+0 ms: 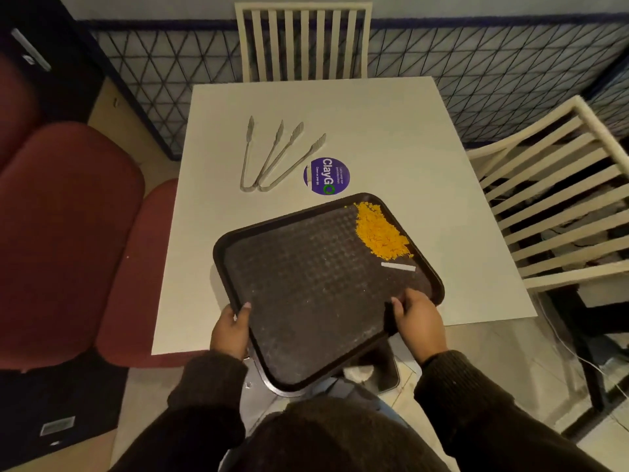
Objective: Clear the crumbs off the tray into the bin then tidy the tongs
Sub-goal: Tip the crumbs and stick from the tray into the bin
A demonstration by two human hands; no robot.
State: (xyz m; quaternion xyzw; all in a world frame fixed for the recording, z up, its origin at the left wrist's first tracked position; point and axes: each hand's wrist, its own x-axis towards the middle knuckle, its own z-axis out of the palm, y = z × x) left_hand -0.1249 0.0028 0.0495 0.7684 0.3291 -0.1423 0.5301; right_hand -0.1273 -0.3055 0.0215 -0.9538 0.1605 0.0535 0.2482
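A dark brown textured tray (306, 284) hangs partly over the near edge of the white table (425, 172), turned at an angle. My left hand (229, 332) grips its left rim and my right hand (417, 320) grips its near right rim. A heap of orange crumbs (379, 233) lies in the tray's far right corner, with a small white strip (398, 266) beside it. Two pairs of metal tongs (272, 158) lie open side by side on the table beyond the tray. No bin is clearly visible.
A round purple sticker (326, 176) is on the table by the tongs. Cream slatted chairs stand at the far side (301, 42) and the right side (558, 212). A red padded seat (75, 233) is on the left. A grey object (258, 400) sits on the floor under the tray.
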